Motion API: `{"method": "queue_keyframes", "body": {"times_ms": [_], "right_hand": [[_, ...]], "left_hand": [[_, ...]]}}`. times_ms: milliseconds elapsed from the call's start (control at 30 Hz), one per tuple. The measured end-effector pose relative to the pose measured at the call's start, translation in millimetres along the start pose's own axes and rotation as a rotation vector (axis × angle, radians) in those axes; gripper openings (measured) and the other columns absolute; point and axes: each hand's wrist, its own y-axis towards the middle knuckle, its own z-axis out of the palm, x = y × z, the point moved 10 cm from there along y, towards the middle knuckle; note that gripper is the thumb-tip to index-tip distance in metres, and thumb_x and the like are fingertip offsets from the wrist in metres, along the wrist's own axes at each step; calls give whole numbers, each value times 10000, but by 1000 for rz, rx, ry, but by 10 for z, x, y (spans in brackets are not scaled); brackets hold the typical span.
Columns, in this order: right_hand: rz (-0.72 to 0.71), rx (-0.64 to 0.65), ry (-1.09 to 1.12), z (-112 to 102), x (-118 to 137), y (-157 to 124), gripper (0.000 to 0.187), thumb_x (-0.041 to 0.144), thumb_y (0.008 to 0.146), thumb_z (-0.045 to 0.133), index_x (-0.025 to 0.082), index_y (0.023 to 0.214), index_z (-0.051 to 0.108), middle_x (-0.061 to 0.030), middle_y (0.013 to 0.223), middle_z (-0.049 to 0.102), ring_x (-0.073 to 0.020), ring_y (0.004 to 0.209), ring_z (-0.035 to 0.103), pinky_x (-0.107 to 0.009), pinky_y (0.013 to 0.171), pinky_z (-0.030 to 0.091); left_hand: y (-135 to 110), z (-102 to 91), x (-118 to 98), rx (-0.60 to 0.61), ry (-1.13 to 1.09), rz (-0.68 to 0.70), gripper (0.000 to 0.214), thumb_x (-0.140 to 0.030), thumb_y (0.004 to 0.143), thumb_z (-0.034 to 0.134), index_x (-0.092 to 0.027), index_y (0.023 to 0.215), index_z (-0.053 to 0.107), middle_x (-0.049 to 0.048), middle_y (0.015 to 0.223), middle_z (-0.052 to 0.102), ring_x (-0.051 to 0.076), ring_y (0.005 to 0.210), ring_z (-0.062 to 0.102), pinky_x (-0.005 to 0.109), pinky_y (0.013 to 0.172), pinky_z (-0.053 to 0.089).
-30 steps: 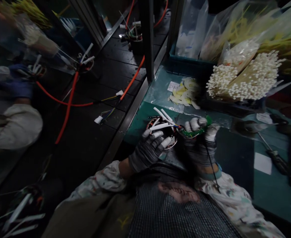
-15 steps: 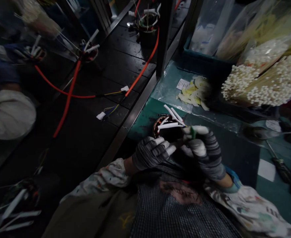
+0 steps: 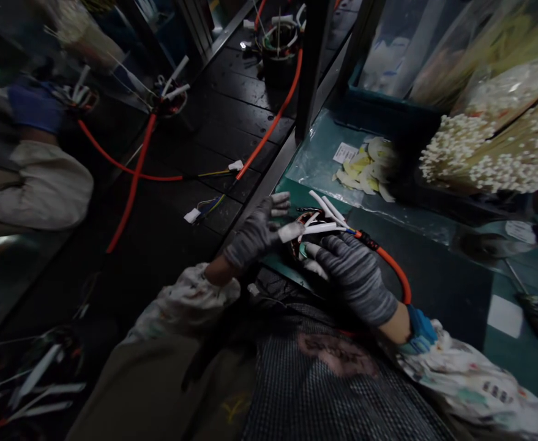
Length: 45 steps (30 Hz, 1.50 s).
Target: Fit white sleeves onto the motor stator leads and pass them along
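Note:
A small copper-wound stator [image 3: 297, 244] lies on the teal bench mat, partly hidden under my right hand [image 3: 355, 274]. Its fingers curl around the stator's near side. Several white sleeved leads [image 3: 322, 228] rise from the windings. An orange cable [image 3: 393, 267] joins them at a thin coloured wire and curves past my right wrist. My left hand [image 3: 256, 234], in a grey glove, is spread open beside the stator, its fingertips close to the white leads. I cannot tell whether a fingertip touches them.
A co-worker's blue-gloved hand [image 3: 35, 105] works at a black conveyor [image 3: 204, 125] beyond a steel rail [image 3: 259, 199], where orange cables and other stators lie. A bundle of white-tipped ties [image 3: 484, 159], yellow scraps [image 3: 365, 173], a teal crate [image 3: 379, 116] and a screwdriver [image 3: 532, 315] sit to the right.
My left hand has lifted from the stator and spread open. My right hand has moved over the stator, and the green piece has left its fingertips. The orange cable now shows beside my right wrist.

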Motion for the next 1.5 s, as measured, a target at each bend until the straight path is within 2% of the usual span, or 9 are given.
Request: {"method": "queue_keyframes", "body": {"times_ms": [100,200,533,633,767,933,1133,1300,1500], "right_hand": [[-21,-30,30,-88,42,24,311,388,1087,581,207,1129,830,-112,1001,806,-287,951,704,-433,845,588],[-18,-68,16,-164,150,-36,285,332,1081,598,180,1076,838,-96,937,805,-261,877,710,-394,791,596],[70,-118,-89,-154,482,-482,278,92,1011,618,202,1168,820,-83,1079,832,-258,1009,714,-395,899,624],[52,-129,-102,-169,530,-526,306,72,1006,579,209,1124,827,-81,1063,830,-263,1010,706,-399,881,623],[-32,-87,-126,-191,550,-542,344,49,988,553,187,1166,813,-98,1124,828,-270,1048,707,-411,895,618],[-104,-97,-131,-225,510,-596,306,81,1009,573,210,1166,803,-67,1121,831,-249,1064,714,-383,904,613],[-26,-120,-151,-175,494,-565,286,75,997,582,182,1121,816,-97,1097,831,-266,1007,722,-396,842,626],[-94,-133,-110,-416,558,-667,308,61,1011,557,211,1126,801,-44,994,822,-208,925,715,-336,837,629],[135,-193,-178,-671,220,-771,426,172,1003,703,321,1400,663,-39,1382,737,-294,1341,633,-481,1149,561]], "left_hand": [[215,432,-23,416,40,-6,752,-507,819,842,-180,1458,621,146,1462,695,363,1332,681,523,1127,588],[137,606,-158,600,21,104,655,-425,915,747,-197,1510,597,116,1500,680,346,1360,668,545,1201,534],[-467,478,-364,473,187,562,810,-297,1023,660,-358,1719,249,101,1793,294,334,1670,272,585,1364,293],[-501,521,-380,461,166,590,787,-416,1045,656,-402,1709,234,111,1782,315,333,1667,286,623,1359,272],[-548,598,-417,467,238,669,1098,-626,871,826,-381,1720,174,155,1728,381,394,1659,275,678,1357,216],[-552,672,-409,493,293,687,1103,-624,884,816,-427,1719,122,145,1755,296,401,1677,207,690,1321,300],[-583,670,-414,446,205,619,971,-499,945,784,-418,1709,189,113,1790,222,402,1692,141,700,1348,232],[-646,650,-373,331,146,570,876,-384,977,719,-400,1699,222,74,1807,161,355,1685,183,616,1345,319],[-685,760,-462,268,262,544,872,-339,955,693,-365,1694,232,105,1767,236,354,1662,233,599,1342,318]]}}
